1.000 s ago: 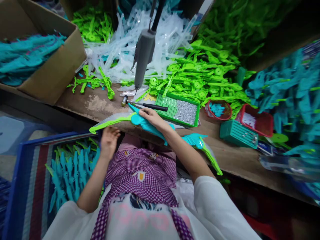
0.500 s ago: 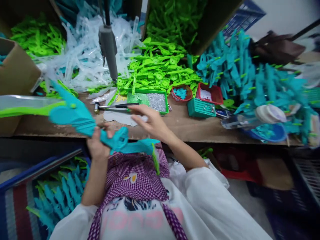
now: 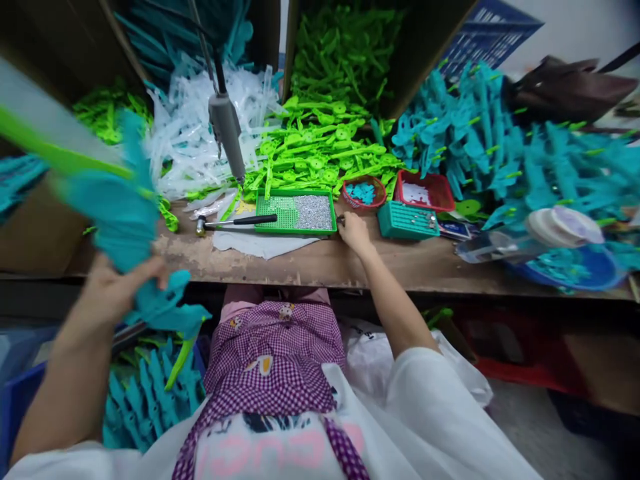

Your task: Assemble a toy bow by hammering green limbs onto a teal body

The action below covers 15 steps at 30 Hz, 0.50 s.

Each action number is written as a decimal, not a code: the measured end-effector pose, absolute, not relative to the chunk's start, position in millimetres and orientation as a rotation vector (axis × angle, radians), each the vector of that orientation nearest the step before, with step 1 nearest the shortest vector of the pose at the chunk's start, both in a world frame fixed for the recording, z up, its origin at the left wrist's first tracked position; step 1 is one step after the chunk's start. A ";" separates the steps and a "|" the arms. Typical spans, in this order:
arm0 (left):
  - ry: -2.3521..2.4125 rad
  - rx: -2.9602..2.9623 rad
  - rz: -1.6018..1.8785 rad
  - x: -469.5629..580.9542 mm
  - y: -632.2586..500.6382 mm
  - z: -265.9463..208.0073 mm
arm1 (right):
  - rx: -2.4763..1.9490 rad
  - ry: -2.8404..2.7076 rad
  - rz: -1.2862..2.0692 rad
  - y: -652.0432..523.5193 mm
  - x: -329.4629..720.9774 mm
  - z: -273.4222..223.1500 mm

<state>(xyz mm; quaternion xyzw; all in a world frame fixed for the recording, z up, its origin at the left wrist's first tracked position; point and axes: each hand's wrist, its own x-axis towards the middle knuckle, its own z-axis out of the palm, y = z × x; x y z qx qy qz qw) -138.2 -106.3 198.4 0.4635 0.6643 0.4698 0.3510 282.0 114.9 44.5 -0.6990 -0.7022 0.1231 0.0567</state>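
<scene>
Teal plastic piece (image 3: 113, 210) at far left could twist loose if its long green arm (image 3: 45, 141) overbalances my grip; it juts up from my left hand (image 3: 111, 288), fingers wrapped round it. Rightward, my right hand (image 3: 355, 233) bunches beside the green tray (image 3: 300, 231); whether pinching anything, I cannot tell.

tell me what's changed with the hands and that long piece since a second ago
The left hand has taken hold of the turquoise piece and carried it left; the right hand let go and moved to the green tray's right end. Hammer and tray stayed put.
</scene>
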 end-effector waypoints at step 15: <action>1.415 1.464 0.489 -12.3 -167.7 63.2 | -1.163 -1.242 1.874 -33.6 209.6 65.9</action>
